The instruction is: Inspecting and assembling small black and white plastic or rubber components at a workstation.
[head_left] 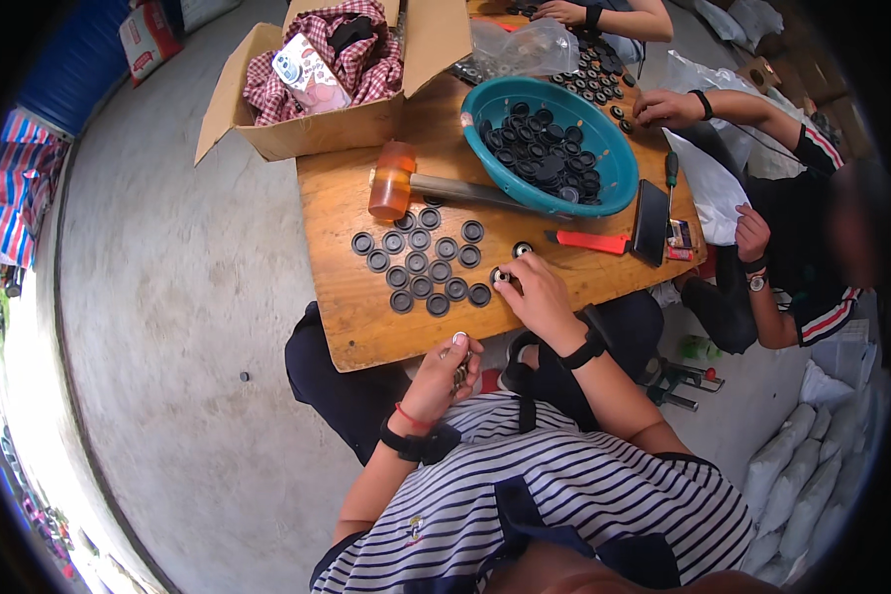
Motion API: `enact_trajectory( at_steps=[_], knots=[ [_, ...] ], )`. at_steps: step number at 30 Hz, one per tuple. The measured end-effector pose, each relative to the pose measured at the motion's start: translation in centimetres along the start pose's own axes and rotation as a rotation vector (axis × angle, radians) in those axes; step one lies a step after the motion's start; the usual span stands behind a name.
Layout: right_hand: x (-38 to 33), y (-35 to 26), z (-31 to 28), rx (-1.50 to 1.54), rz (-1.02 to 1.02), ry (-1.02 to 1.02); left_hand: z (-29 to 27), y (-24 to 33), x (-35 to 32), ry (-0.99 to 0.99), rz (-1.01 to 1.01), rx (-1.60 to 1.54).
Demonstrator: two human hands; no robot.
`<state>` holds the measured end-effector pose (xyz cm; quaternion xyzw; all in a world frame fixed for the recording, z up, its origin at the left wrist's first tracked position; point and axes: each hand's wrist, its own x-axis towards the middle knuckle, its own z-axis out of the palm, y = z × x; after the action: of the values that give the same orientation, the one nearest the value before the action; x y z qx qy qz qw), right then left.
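Observation:
My right hand (539, 297) is over the wooden table's near edge, thumb and fingers pinched on a black disc (497, 273) with a pale metal centre. Just beyond it lies another disc with a light metal centre (522, 249). Close to my body, my left hand (445, 376) is closed around several small metal pieces (461, 370), partly hidden by the fingers. Left of my right hand, several plain black ring-shaped discs (419, 240) lie flat in loose rows on the wooden table (351, 337).
An orange-headed mallet (393, 181) lies behind the discs, its handle reaching a teal basin (619, 163) of black discs. An open cardboard box (327, 132) holds checked cloth. A red-handled knife (592, 242), phone (649, 223) and screwdriver (672, 170) lie right. Two co-workers' hands handle discs beyond.

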<state>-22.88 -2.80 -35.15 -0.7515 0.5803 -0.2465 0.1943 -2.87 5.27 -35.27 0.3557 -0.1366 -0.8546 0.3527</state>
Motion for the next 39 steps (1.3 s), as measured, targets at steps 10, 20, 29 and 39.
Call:
enact_trajectory(
  at_steps=[10,20,29,39],
  knots=[
    [-4.5,-3.9,-2.7,0.408,-0.208,-0.509,0.7,-0.5,-0.3,-0.013,-0.145,0.403],
    [-3.0,-4.2,-1.2,0.375,0.018,-0.307,-0.6,-0.8,-1.3,0.026,-0.068,0.288],
    [-1.6,-1.9,2.0,0.279,0.070,-0.057,-1.7,-0.7,-1.1,0.064,-0.008,0.106],
    [-1.3,-2.2,2.0,0.220,0.045,-0.073,-1.7,0.0,-0.7,0.054,-0.043,0.158]
  ],
)
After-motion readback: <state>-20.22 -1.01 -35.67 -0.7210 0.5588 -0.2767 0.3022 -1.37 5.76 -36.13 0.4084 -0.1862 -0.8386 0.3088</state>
